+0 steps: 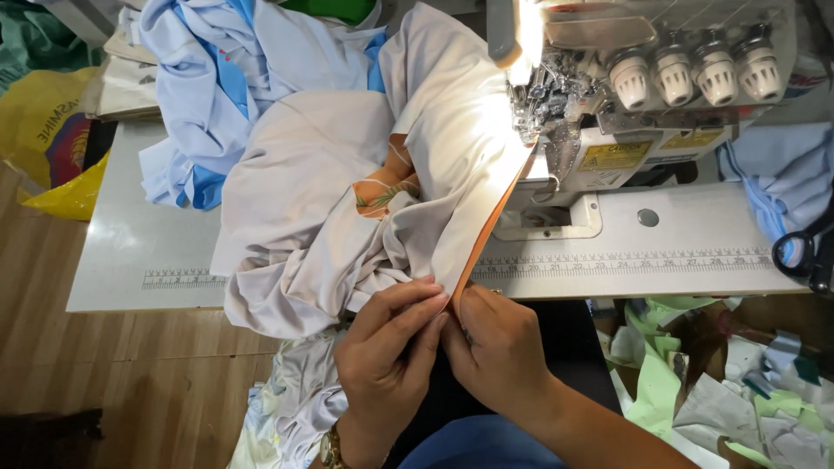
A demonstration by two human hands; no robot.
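A pale grey-white garment (313, 200) with an orange printed inside lies bunched on the sewing table (139, 252). Its orange-edged seam (486, 226) runs taut from the overlock sewing machine (608, 95) down toward me. My left hand (387, 347) and my right hand (495, 343) pinch the near end of that seam together at the table's front edge. A gold watch shows on my left wrist. The machine's lamp lights the fabric brightly near the needle area (543, 113).
Light blue garments (217, 78) are piled at the back left, and more blue cloth (782, 174) hangs at the right. Black scissors (804, 252) lie at the table's right edge. A yellow bag (52, 139) sits on the wooden floor; fabric scraps (730, 382) fill the lower right.
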